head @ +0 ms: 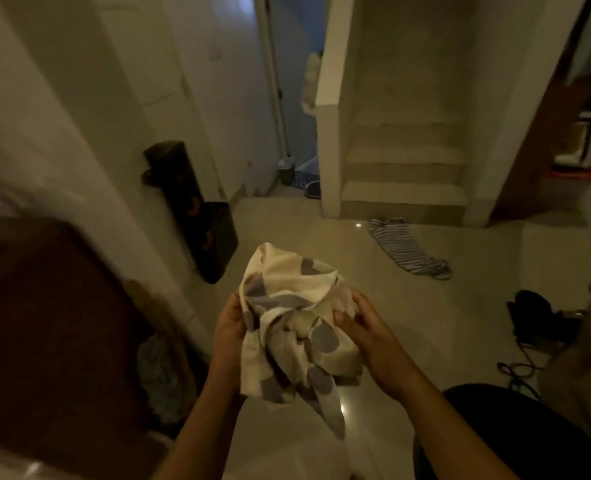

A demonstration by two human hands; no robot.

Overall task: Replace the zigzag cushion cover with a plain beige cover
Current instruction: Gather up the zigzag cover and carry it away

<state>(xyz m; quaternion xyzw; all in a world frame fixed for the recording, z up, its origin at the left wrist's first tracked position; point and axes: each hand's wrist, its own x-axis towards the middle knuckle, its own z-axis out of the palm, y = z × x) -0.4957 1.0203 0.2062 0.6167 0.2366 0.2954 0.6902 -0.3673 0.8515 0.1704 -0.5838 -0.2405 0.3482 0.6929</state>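
Dim indoor light, view soft with blur. Both forearms reach forward and up from the bottom edge and converge at the middle of the view, wrists roughly level.

The zigzag cover (297, 306) is off any cushion: a crumpled cream bundle with grey patches, held in the air between the two hands above the pale tiled floor (425, 323). One loose tail of it hangs down below the bundle, towards the person.

The left hand (230, 327) grips the bundle's left side, palm turned inward against the cloth. Its fingertips are hidden behind the fabric.

The right hand (366, 337) grips the right side. Its thumb lies across the front of the cloth and the fingers wrap round the far edge. The hands do not touch each other; the bundle fills the gap between them.

Surroundings:
- A short flight of steps (405, 174) rises straight ahead.
- A striped cloth (405, 245) lies on the floor just in front of the steps.
- A tall black object (190, 206) leans at the wall on the left.
- A dark brown piece of furniture (45, 323) fills the lower left.
- A black bag (536, 313) sits on the floor at right, with cables (519, 370) trailing beside it.
- Past the steps, a doorway (294, 98) opens to a bluish room, with a slipper (312, 189) near its threshold.
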